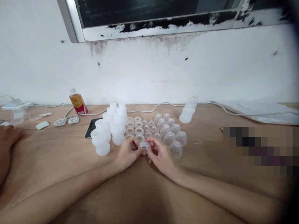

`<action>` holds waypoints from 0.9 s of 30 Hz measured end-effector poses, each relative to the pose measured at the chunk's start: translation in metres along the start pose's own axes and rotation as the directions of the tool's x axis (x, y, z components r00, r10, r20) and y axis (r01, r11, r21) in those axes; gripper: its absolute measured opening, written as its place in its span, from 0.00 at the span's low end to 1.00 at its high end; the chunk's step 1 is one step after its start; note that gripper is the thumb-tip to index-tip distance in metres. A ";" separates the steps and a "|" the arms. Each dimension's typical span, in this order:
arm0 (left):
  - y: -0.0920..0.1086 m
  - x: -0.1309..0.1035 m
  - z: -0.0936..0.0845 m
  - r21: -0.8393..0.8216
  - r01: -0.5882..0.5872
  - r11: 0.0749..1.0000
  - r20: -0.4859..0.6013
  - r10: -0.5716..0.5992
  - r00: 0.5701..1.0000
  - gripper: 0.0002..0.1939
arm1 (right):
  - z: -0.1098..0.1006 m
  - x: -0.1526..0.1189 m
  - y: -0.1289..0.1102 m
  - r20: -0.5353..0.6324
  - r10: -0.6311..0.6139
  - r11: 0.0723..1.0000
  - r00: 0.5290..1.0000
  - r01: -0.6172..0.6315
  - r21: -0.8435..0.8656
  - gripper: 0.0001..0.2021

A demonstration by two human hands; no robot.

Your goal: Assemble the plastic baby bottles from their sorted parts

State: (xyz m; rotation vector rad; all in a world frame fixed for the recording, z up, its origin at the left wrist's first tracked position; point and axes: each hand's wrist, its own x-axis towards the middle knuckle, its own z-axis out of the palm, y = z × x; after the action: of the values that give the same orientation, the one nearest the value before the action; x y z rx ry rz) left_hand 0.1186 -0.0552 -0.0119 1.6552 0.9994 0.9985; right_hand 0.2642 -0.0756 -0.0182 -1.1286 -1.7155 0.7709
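Note:
My left hand [128, 153] and my right hand [162, 157] meet at the centre of the wooden table, both closed on a small translucent ring [144, 145] between their fingertips. Just behind it, more white rings [139, 131] lie in two columns. Small clear nipples [148, 134] sit beside them, partly hidden by my right hand. Clear domed caps [169, 138] stand in rows to the right. Several frosted white bottles [102, 148] are grouped behind and left of my left hand.
An assembled bottle [187, 112] stands at the back right. A drink bottle [78, 102], a phone [91, 128] and small white cases [60, 122] are left. A white cable [149, 111] runs behind. Another person's hand [10, 135] rests at far left; plastic bags [259, 109] lie right.

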 end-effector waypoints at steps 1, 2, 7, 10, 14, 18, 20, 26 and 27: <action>0.000 0.000 0.000 -0.020 -0.007 1.000 -0.002 0.007 1.000 0.10 | 0.000 0.000 0.000 -0.003 -0.002 1.000 1.000 0.003 0.015 0.07; 0.000 -0.001 0.000 -0.033 -0.025 0.999 -0.012 0.025 1.000 0.10 | 0.000 0.001 0.000 -0.011 -0.012 1.000 1.000 0.012 0.019 0.07; 0.007 -0.008 0.000 0.010 -0.137 0.990 -0.037 0.137 0.990 0.08 | -0.003 -0.001 -0.006 -0.039 -0.080 0.993 0.996 0.076 -0.091 0.07; 0.012 -0.011 0.000 0.046 -0.161 0.986 -0.026 0.163 0.986 0.08 | -0.004 -0.002 -0.009 0.012 -0.081 0.983 0.997 0.082 -0.164 0.08; 0.015 -0.011 0.000 0.120 -0.175 0.977 -0.016 0.178 0.984 0.07 | -0.005 -0.003 -0.012 0.042 -0.097 0.968 0.994 0.104 -0.228 0.06; 0.016 -0.011 -0.001 0.200 -0.190 0.961 -0.026 0.199 0.980 0.07 | -0.005 -0.004 -0.013 0.047 -0.117 0.963 0.992 0.125 -0.238 0.04; 0.016 -0.011 -0.001 0.222 -0.191 0.956 -0.023 0.201 0.979 0.07 | -0.005 -0.005 -0.013 0.049 -0.115 0.965 0.992 0.123 -0.230 0.04; 0.016 -0.012 0.000 0.262 -0.188 0.947 -0.010 0.197 0.980 0.08 | -0.005 -0.005 -0.014 0.031 -0.077 0.973 0.996 0.082 -0.213 0.04; 0.016 -0.012 0.000 0.269 -0.190 0.944 -0.011 0.200 0.980 0.08 | -0.005 -0.004 -0.014 0.027 -0.077 0.974 0.997 0.081 -0.213 0.04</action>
State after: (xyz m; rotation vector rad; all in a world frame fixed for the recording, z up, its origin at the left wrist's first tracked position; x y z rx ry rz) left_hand 0.1172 -0.0697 0.0015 1.9964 1.0468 1.0647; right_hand 0.2647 -0.0849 -0.0061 -1.1918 -1.8819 0.5589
